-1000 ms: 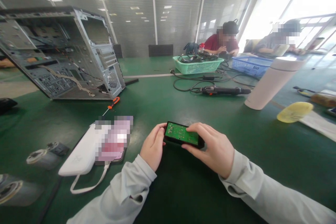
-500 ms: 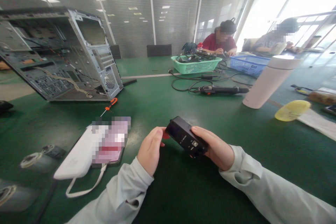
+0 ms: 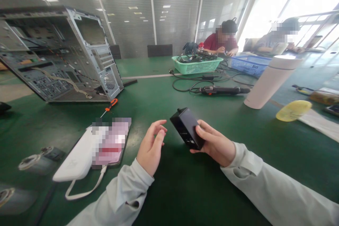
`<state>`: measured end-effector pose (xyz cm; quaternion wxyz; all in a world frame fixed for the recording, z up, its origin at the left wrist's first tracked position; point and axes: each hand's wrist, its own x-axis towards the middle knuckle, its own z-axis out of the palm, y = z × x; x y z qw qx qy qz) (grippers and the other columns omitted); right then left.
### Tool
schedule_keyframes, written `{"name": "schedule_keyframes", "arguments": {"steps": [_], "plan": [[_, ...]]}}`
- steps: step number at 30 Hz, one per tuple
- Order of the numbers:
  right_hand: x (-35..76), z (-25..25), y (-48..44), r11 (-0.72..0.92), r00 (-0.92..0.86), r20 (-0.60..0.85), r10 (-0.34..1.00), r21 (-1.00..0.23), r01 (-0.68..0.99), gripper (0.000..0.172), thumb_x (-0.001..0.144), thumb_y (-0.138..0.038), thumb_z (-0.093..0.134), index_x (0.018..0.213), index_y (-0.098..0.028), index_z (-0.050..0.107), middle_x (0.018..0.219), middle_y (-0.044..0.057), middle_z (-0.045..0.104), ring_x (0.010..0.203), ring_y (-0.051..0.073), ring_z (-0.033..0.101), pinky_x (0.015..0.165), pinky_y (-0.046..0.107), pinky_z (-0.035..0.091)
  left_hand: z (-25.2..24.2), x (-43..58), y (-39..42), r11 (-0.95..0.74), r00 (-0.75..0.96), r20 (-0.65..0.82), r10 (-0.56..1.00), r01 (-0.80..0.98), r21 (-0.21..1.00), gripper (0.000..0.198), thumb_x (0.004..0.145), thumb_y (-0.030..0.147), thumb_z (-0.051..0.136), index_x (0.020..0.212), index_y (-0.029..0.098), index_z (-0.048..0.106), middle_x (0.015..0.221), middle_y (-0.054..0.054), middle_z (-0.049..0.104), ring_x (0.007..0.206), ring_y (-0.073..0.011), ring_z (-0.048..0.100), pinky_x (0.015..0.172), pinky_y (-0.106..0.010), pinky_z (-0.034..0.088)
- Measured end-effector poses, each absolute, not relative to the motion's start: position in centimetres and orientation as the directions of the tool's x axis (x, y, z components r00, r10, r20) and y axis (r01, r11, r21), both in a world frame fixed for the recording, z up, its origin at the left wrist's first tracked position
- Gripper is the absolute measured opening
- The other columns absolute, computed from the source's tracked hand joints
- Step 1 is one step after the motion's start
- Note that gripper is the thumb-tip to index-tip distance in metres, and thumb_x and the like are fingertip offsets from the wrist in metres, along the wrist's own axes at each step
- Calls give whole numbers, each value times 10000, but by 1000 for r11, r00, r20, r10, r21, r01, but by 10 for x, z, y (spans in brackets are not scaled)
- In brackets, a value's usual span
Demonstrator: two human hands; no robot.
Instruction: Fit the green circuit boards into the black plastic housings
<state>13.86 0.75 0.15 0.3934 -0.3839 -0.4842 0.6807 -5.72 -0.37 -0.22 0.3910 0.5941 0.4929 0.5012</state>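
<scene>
My right hand (image 3: 215,143) grips a small black box (image 3: 185,127), a cased electronic part, and holds it tilted just above the green table (image 3: 185,190). Its dark closed side faces me. My left hand (image 3: 152,146) hovers a little to the left of the box with the fingers loosely spread and nothing in them. It does not touch the box.
A white power bank (image 3: 75,160) with a phone on it lies at my left. An opened computer case (image 3: 60,53) leans at the back left, an orange screwdriver (image 3: 111,105) beside it. A white cup (image 3: 270,81), an electric screwdriver (image 3: 225,90), baskets (image 3: 197,66) and two seated people are farther off.
The box showed its green circuit board, then was flipped to its black side. My left hand has let go and opened; my right hand alone lifts and tilts the box.
</scene>
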Motion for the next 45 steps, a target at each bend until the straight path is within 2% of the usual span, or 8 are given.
{"name": "schedule_keyframes", "arguments": {"steps": [3,5,7,11,21,33,39,45], "plan": [[142,-3,6,286,-323,222,920,-944,165,364,794,-413,613,1039,-186,468,961,43,506,850,166,505,759,321,472,-1,-58,-4,-282,9,286,958,194,939,359,851,354,443,1179,219,499,1044,-65,539,912,-187,536,645,-274,490],[143,0,4,579,-347,467,813,-704,411,282,828,-287,580,1081,-202,488,1019,44,516,941,181,480,841,339,430,0,-58,-4,-339,46,338,940,243,909,325,843,326,466,1147,220,511,1072,-67,536,942,-189,539,692,-289,496],[143,4,2,697,-415,570,709,-480,532,278,849,-218,555,1114,-219,469,1061,38,516,999,189,459,870,348,416,0,-58,-4,-379,105,366,925,326,866,253,826,282,497,1065,209,541,1057,-64,545,958,-191,545,716,-293,498],[145,9,1,732,-467,585,664,-377,568,313,853,-190,546,1145,-206,431,1090,48,512,1040,194,446,885,348,424,0,-59,-3,-416,171,380,909,435,798,195,789,222,537,981,193,554,1033,-63,565,954,-195,559,708,-294,510],[150,10,3,699,-489,513,705,-386,603,348,829,-320,594,1133,-204,471,1041,46,516,959,187,486,817,339,449,1,-59,-3,-425,236,356,904,419,802,176,784,265,579,950,205,567,1039,-64,581,976,-204,575,703,-302,535],[149,10,2,688,-466,532,707,-364,628,351,847,-406,615,1111,-201,507,996,48,522,916,186,489,776,330,450,6,-58,-8,-525,228,474,851,430,735,175,827,240,535,996,198,544,1039,-77,616,988,-210,582,770,-335,520],[147,16,-2,740,-500,593,631,-265,619,317,899,-430,533,1094,-181,512,1021,75,522,951,203,473,784,341,457,11,-61,-10,-634,351,564,748,629,450,482,742,324,644,1194,202,530,1009,-86,592,932,-238,556,790,-369,486],[148,17,0,772,-546,602,583,-199,604,427,904,-439,525,1235,-189,421,1070,78,514,980,207,468,825,349,459,12,-61,-11,-664,435,582,687,702,258,346,798,359,594,1099,191,617,879,-73,570,820,-217,544,734,-343,470]]}}
